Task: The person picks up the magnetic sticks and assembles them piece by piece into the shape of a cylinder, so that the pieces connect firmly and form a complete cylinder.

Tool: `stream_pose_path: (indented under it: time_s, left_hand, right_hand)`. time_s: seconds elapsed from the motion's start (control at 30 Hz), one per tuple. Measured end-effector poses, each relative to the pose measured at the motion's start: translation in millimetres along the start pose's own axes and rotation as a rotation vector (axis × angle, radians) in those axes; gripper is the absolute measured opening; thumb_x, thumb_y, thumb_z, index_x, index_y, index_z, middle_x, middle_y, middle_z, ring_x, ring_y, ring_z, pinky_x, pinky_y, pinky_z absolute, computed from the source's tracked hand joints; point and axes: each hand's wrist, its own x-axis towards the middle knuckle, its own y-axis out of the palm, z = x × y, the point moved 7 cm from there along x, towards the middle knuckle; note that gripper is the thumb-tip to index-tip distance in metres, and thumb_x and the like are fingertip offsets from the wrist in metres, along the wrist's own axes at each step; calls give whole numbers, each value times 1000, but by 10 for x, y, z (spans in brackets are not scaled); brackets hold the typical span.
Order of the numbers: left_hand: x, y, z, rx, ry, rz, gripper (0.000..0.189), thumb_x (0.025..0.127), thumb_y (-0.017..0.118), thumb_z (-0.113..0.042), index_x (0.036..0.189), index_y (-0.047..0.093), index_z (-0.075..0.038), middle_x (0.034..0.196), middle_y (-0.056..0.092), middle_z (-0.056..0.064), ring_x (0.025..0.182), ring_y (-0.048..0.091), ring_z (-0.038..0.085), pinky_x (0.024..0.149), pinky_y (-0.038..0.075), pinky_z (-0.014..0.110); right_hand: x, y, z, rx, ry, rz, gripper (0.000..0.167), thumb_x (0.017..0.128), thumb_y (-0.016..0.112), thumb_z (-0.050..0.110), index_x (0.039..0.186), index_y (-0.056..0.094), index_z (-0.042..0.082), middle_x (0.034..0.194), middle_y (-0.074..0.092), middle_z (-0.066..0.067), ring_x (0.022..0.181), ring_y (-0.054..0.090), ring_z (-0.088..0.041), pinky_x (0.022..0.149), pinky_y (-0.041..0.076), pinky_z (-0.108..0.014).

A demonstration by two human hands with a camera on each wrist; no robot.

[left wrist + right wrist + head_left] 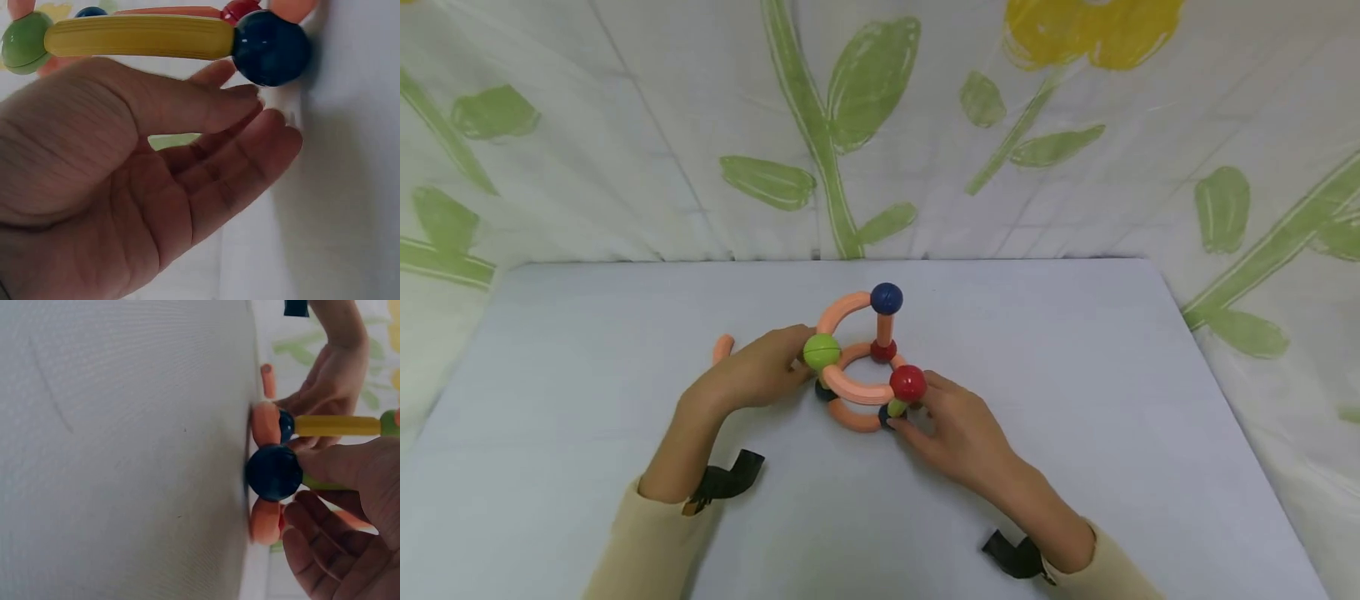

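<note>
A ball-and-rod construction toy (857, 392) stands mid-table. Its lower ring joins curved orange rods with a red ball (883, 350) and two dark blue balls (274, 473). Uprights are an orange rod (885, 330), a yellow rod (140, 36) and a green rod (897, 407). They carry a blue ball (887, 298), a green ball (822, 352) and a red ball (908, 384); curved rods link blue to green and green to red. My left hand (760, 367) is beside the yellow upright, fingers loosely bent. My right hand (962, 429) holds the green upright near its lower blue ball.
A loose orange rod (723, 347) lies on the white table (587, 375), partly hidden behind my left hand. Black straps (730, 477) hang at both wrists. Behind the table hangs a white cloth with painted green leaves (874, 83) and yellow flowers.
</note>
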Motion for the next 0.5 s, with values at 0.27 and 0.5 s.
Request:
stream_pose_path:
  time_s: [0.27, 0.5]
  left_hand:
    - [-110, 123, 44, -65, 17, 38, 24, 92, 82, -12, 108, 65, -9, 103, 74, 4, 94, 69, 14, 85, 56, 32]
    - [-108, 159, 38, -55, 22, -26, 30, 86, 90, -23, 103, 66, -14, 100, 73, 1, 85, 69, 9, 80, 58, 28]
  right_hand:
    - [19, -26, -7, 25, -9, -17, 32, 83, 90, 10, 109, 72, 12, 96, 73, -1, 86, 71, -16, 76, 61, -27]
    - [46, -64, -40, 37, -51, -31, 52, 87, 86, 9, 135, 67, 11, 99, 75, 0, 89, 71, -16, 79, 62, -30]
